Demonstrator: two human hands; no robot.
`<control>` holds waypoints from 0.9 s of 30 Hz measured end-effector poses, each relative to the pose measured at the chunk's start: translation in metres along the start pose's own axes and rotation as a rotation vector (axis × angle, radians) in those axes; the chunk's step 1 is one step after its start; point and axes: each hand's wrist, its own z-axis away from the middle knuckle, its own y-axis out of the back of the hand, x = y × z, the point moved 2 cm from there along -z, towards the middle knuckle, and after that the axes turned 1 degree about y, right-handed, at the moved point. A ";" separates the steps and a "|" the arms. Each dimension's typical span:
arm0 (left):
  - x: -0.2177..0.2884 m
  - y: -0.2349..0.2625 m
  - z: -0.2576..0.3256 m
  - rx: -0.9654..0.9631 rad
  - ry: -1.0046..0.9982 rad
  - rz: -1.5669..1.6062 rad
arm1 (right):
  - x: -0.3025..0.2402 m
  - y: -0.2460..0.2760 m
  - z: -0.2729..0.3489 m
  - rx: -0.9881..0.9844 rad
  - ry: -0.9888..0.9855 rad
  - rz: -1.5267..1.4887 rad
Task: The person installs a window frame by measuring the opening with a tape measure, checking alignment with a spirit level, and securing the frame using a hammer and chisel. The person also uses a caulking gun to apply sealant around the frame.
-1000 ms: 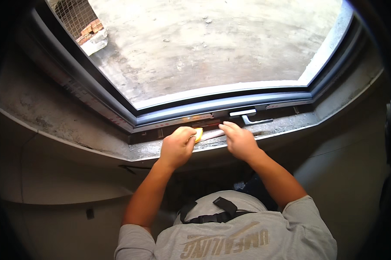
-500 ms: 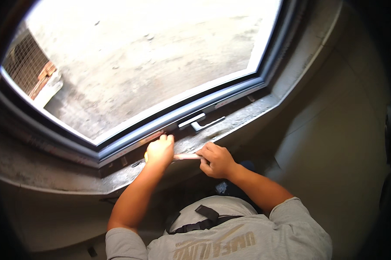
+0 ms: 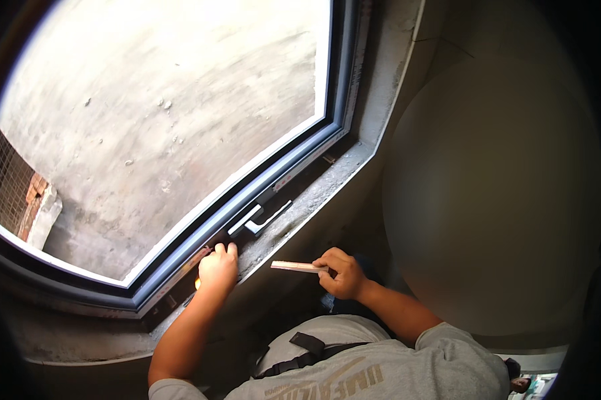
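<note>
A flat, pale pinkish strip (image 3: 294,266) juts toward nine o'clock from the right hand (image 3: 341,272), which grasps one end between thumb and curled fingers; its free end lies between the two hands, near the sill's inner edge. A small yellow thing (image 3: 198,283) peeks out at the eight o'clock edge of the left hand (image 3: 218,268), whose fingers bend forward beside the window frame (image 3: 299,162); whether they grip it, I cannot tell, since the hand covers most of it. The right forearm points toward ten o'clock, the left toward one. From the left hand, a pale lever handle (image 3: 268,219) sits near, between one and two o'clock, and the rough grey sill (image 3: 327,179) runs on that way, littered with crumbs. Beyond the frame spreads bare, pale ground (image 3: 180,127), with bricks (image 3: 36,188) and wire mesh (image 3: 6,175) around nine o'clock. The person's grey shirt (image 3: 407,363) and black strap (image 3: 307,360) fill six o'clock.
</note>
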 end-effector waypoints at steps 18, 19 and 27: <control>-0.006 0.031 0.016 0.062 -0.272 0.121 | 0.008 0.016 0.047 0.107 -0.118 -0.045; -0.006 0.033 0.017 0.063 -0.315 0.143 | 0.007 0.016 0.046 0.103 -0.144 -0.062; -0.010 0.137 0.029 0.361 -0.364 0.813 | 0.002 0.021 0.038 0.147 -0.073 -0.105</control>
